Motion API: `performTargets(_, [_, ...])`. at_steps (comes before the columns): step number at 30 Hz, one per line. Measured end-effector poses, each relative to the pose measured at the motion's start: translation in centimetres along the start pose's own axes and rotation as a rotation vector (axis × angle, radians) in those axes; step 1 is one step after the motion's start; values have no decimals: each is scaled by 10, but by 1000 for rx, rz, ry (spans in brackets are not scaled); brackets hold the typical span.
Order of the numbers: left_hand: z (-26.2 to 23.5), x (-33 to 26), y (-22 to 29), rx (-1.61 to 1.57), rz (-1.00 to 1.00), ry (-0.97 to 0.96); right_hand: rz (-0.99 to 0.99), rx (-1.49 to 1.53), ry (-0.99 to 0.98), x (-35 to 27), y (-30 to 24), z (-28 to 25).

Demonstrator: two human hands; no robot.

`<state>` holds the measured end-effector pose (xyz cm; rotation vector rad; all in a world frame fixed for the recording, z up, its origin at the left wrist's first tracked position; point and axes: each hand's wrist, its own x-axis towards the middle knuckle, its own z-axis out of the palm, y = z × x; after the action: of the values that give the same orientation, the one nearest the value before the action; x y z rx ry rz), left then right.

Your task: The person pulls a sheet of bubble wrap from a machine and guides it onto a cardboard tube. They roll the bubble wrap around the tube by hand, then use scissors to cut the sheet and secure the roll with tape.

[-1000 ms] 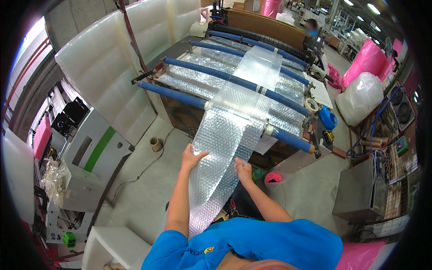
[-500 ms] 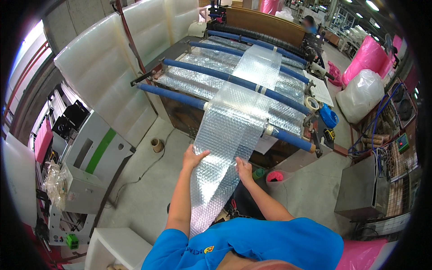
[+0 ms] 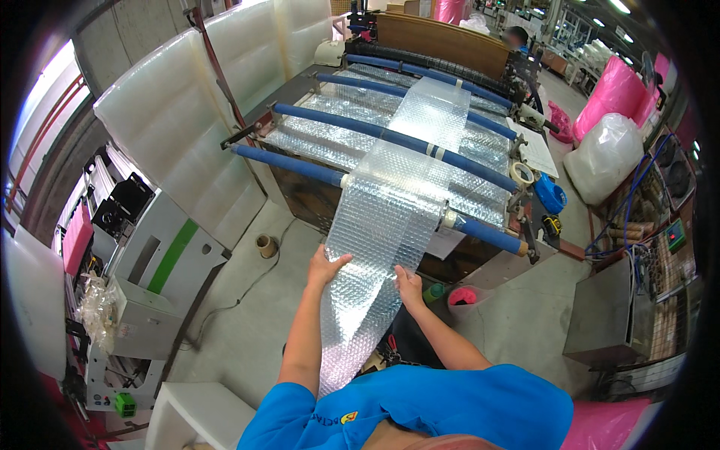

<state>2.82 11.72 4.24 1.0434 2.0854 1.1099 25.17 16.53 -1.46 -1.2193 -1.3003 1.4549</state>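
A strip of clear bubble wrap [image 3: 386, 214] comes over the blue rollers of a machine and slopes down towards my body. My left hand [image 3: 327, 268] grips its left edge, thumb lying on top and fingers underneath. On the opposite edge, my right hand [image 3: 407, 284] pinches the wrap between thumb and fingers. Below my hands the strip hangs down towards my waist, where its lower end goes out of sight. The nearest blue roller [image 3: 289, 164] carries the strip just ahead of my hands.
Silvery bubble sheet [image 3: 319, 125] lies under the rollers. Tape rolls [image 3: 521, 174] and a tape measure [image 3: 551, 224] sit at the machine's right side. A cardboard core [image 3: 265, 244] and a cable are on the floor. A bin with pink material [image 3: 463, 297] stands right of my hands. Another person [image 3: 517, 39] is far back.
The whole view has shifted slightly. Both hands keep their hold on the bubble wrap's edges, with hardly any movement of the strip.
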Motion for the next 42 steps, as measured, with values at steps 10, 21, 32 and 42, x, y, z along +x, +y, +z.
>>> performTargets(10, [8, 6, 21, 0, 58, 75, -47, -100, 64, 11, -9, -4])
performTargets(21, [19, 59, 57, 63, 14, 48, -135, 33, 128, 57, -25, -7])
performTargets(32, [7, 14, 40, 115, -93, 10, -10, -28, 12, 22, -23, -7])
performTargets(42, [-23, -58, 21, 295, -57, 349, 64, 158, -143, -35, -15, 2])
